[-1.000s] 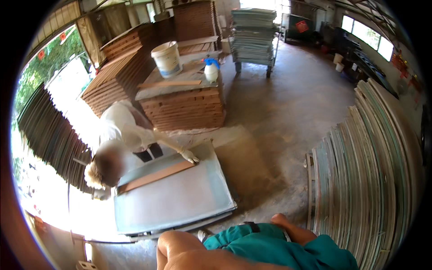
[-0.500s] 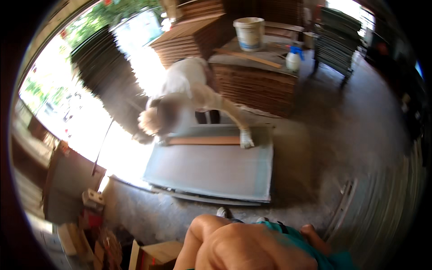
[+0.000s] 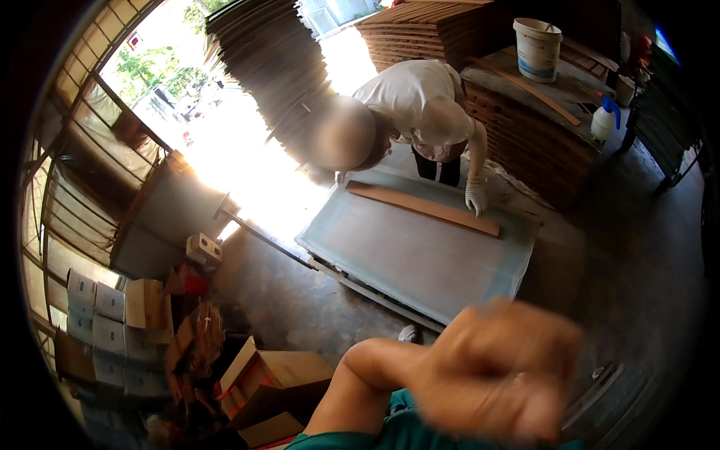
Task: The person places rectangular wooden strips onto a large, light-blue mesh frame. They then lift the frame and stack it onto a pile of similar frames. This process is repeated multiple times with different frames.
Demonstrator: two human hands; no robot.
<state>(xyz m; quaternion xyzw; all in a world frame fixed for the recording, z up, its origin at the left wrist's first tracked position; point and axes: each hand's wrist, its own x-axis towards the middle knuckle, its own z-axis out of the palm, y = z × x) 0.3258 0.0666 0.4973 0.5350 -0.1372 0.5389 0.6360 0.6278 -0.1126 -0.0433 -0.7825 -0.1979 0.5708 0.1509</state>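
My left forearm (image 3: pixel 356 394) rises from the lower edge and bends right. It leads to my left hand (image 3: pixel 480 379), large and smeared by motion at the lower right. Its fingers look curled, but I cannot make out whether they hold anything. My right hand cannot be told apart from this blur. Behind the blur lies a wide flat grey-green panel (image 3: pixel 405 255) on a low stack. A co-worker in a white top bends over its far side. Their gloved hand (image 3: pixel 475 196) rests at a long brown wooden strip (image 3: pixel 424 208) lying on the panel.
Tall stacks of dark boards (image 3: pixel 270 60) and brown boards (image 3: pixel 517 142) stand behind. A white bucket (image 3: pixel 538 49) and a blue-topped spray bottle (image 3: pixel 604 120) sit on one stack. Open cardboard boxes (image 3: pixel 289 371) crowd the lower left, beside piled white cartons (image 3: pixel 109 330).
My view has turned, so the panel and co-worker appear farther right and tilted. My hand has come up from low at my body into the lower right. The co-worker's gloved hand stays at the strip.
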